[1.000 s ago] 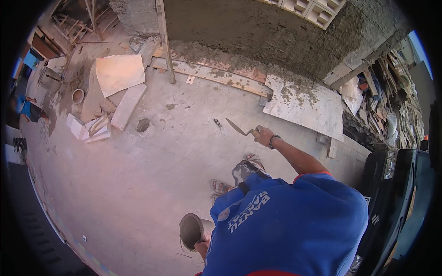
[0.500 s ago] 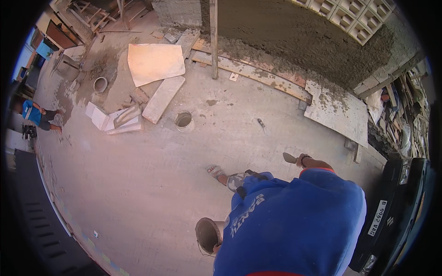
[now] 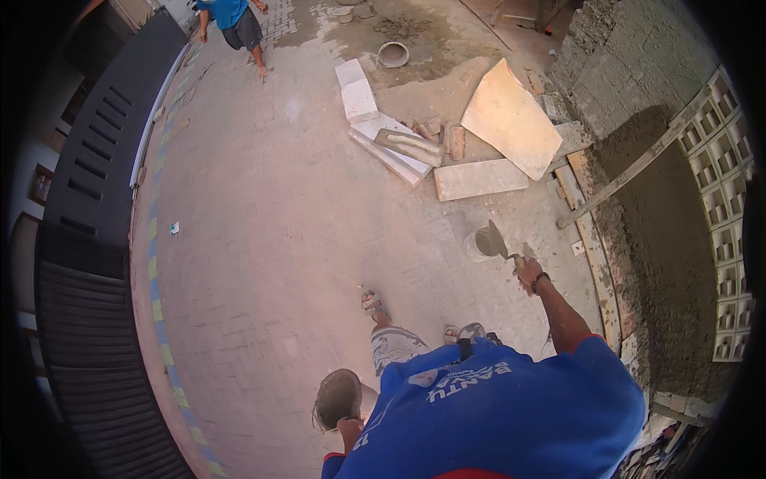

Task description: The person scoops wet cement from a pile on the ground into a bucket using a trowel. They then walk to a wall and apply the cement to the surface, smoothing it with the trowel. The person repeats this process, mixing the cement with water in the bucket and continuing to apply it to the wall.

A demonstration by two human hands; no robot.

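Right hand (image 3: 527, 273) grips a pointed trowel (image 3: 495, 237) by its handle (likely light, stiff; best hold), blade overlapping a small pail (image 3: 473, 250) in view, left hand (image 3: 349, 429) clasping the rim of a probably heavier bucket (image 3: 368, 399), well in from the left edge of the paved floor (image 3: 239, 279).

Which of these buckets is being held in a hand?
The grey bucket in the left hand; the pale bucket by the trowel and the far bucket stand on the ground.
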